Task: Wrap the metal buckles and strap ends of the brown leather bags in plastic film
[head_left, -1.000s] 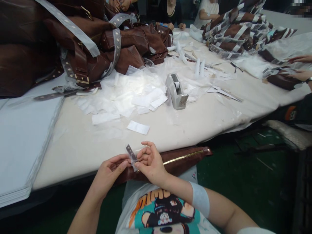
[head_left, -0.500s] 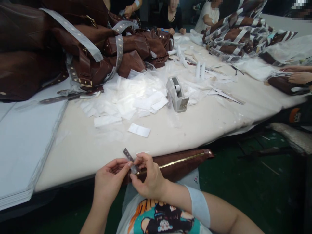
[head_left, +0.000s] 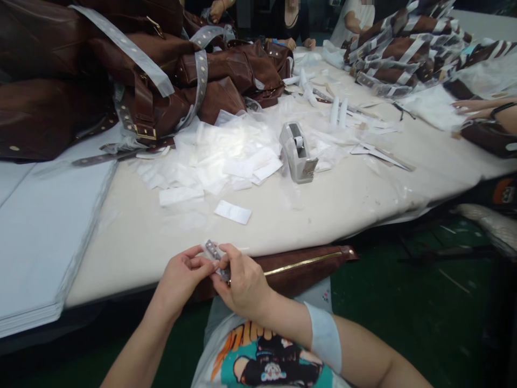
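Observation:
Between my two hands is a short dark strap (head_left: 211, 248) with a row of metal holes, partly covered in clear wrap. My left hand (head_left: 183, 274) pinches it from the left. From the right, the thumb and fingers of my right hand (head_left: 245, 283) close on the strap's lower end, hiding part of it. Under the hands a brown bag (head_left: 315, 269) with a gold zipper lies across my lap, against the table edge. A white slip (head_left: 233, 212) lies on the table just beyond my hands.
A grey tape dispenser (head_left: 298, 156) stands beyond a heap of white wrapping sheets (head_left: 226, 151). Brown bags (head_left: 137, 70) are piled at the left, wrapped ones (head_left: 407, 51) at the far right. White boards (head_left: 44, 226) lie at the left. A co-worker's hand (head_left: 484, 110) is at the right.
My right-hand fingers have closed in around the strap and now cover more of it. Clear wrap now lies along the strap's upper end, which stood bare half a second ago.

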Demonstrator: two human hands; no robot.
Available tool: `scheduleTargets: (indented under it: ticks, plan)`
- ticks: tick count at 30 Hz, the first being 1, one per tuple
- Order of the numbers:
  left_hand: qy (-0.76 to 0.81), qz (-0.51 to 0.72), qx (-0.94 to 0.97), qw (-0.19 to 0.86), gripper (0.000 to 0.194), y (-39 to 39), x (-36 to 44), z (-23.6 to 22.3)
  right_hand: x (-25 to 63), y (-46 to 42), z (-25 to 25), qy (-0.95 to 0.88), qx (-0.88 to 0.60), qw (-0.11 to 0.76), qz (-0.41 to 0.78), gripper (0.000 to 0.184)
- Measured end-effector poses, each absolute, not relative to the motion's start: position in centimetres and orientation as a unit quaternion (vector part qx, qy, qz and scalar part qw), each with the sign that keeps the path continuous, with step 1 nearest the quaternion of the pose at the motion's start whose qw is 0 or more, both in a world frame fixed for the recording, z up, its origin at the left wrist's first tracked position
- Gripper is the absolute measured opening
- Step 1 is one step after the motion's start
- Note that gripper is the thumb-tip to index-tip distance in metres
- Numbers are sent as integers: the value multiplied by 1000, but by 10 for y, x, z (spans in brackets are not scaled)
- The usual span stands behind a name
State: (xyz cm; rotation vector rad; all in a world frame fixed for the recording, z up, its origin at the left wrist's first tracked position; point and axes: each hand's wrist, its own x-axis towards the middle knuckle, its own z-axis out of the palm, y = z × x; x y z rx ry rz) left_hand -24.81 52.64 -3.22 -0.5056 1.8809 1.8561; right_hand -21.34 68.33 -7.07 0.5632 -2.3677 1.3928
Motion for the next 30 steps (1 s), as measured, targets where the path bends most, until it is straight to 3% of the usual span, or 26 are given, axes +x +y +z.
scheduleTargets:
  ticks: [7, 14, 21, 26, 30]
  plan:
    - [670, 683, -168, 239, 53, 520, -247, -44, -212, 690, -79, -794, 157, 134, 571, 48]
    - [684, 686, -163, 186, 50, 514, -237, -47, -212, 680, -82, -631, -15, 7, 776, 51]
    - [711, 666, -152, 167, 47, 510, -233, -48, -220, 685, -78, -535, -86, -78, 837, 59]
    - [725, 648, -96, 213, 74, 508, -232, -52, -222, 688, -78, -498, -97, -88, 857, 61]
    - [739, 629, -103, 218, 52, 513, -228, -59, -220, 689, -79, -504, -87, -91, 855, 61]
